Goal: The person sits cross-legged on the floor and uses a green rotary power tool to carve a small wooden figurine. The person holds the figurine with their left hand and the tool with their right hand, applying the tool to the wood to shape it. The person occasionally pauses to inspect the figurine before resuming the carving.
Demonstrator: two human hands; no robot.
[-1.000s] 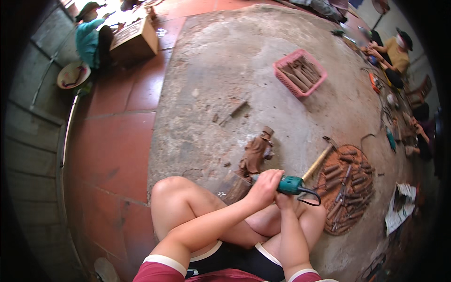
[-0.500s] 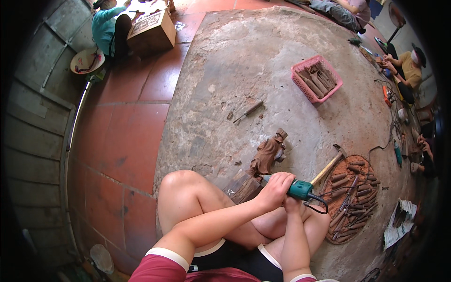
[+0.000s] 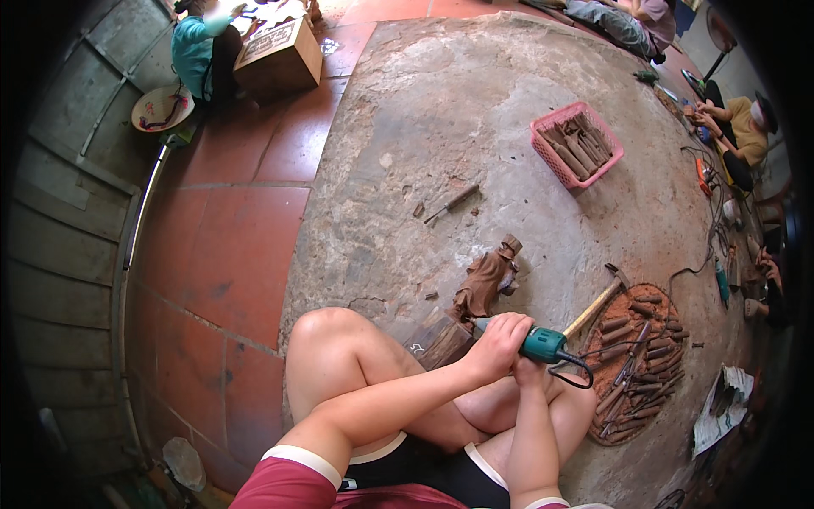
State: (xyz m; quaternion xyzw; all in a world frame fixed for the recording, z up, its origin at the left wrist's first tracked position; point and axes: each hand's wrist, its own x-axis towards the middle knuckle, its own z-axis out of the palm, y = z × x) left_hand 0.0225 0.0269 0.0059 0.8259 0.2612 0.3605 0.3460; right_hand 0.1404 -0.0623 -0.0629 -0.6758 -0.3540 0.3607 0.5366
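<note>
A green electric die grinder (image 3: pixel 544 344) lies across in front of my knees, its tip pointing left toward a carving. My left hand (image 3: pixel 502 341) is wrapped over its front part. From below, my right hand (image 3: pixel 529 371) grips the same grinder near its body; its fingers are partly hidden. The carving is a brown wooden figure with a hat (image 3: pixel 487 280), tilted away from me on a squared wooden block base (image 3: pixel 434 337). The grinder's tip meets the figure's lower end, where my left hand hides the exact contact. A black cord loops from the grinder's rear end.
To the right, a hammer (image 3: pixel 596 305) leans by a round tray of wood dust holding several chisels (image 3: pixel 649 373). A single chisel (image 3: pixel 452 204) lies on the concrete ahead. Beyond it stands a pink basket (image 3: pixel 560 161) of wood pieces. Other people work around the far edges.
The view has shifted very slightly. Both my hands keep their hold on the die grinder, and the carving stays in place against it.
</note>
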